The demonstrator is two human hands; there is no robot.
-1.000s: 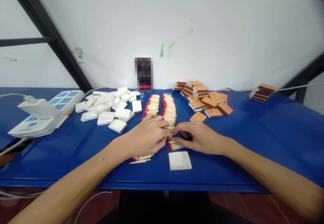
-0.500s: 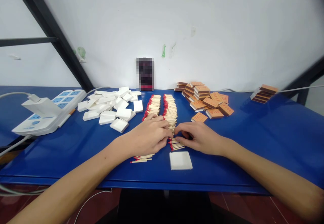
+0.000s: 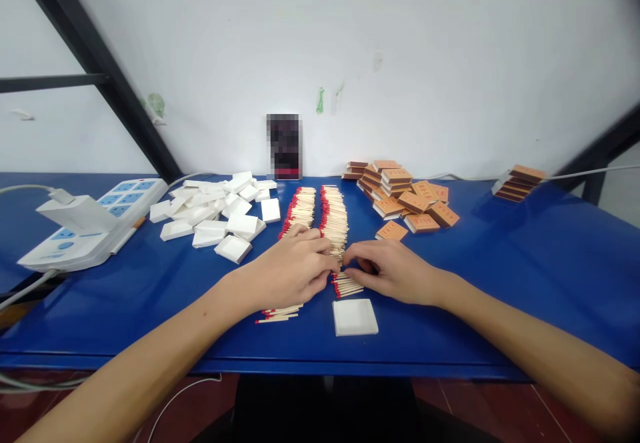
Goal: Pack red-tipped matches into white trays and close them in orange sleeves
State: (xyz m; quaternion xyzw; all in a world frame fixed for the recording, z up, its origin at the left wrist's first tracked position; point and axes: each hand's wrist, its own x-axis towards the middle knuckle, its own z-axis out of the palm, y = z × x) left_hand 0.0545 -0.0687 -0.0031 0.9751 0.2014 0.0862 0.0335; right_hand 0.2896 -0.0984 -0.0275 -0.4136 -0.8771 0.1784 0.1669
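Note:
Both hands meet at the near end of two long rows of red-tipped matches (image 3: 334, 213) on the blue table (image 3: 525, 276). My left hand (image 3: 290, 271) lies curled over the matches, its fingertips pinched at the rows' end. My right hand (image 3: 395, 271) faces it, fingers bent and pinching a small bundle of matches (image 3: 346, 285) that lies between the two hands. An empty white tray (image 3: 355, 317) sits just in front of the bundle. A few loose matches (image 3: 280, 313) lie under my left wrist.
A heap of white inner trays (image 3: 215, 213) lies at the left, a pile of orange matchbox sleeves (image 3: 405, 196) at the right, a smaller stack (image 3: 517, 183) far right. A white power strip (image 3: 95, 219) with a plugged adapter sits at the left edge. A blurred dark card (image 3: 284, 146) leans on the wall.
Almost nothing has moved. The fingers of both hands shift slightly around the small bundle of matches, which stays in place.

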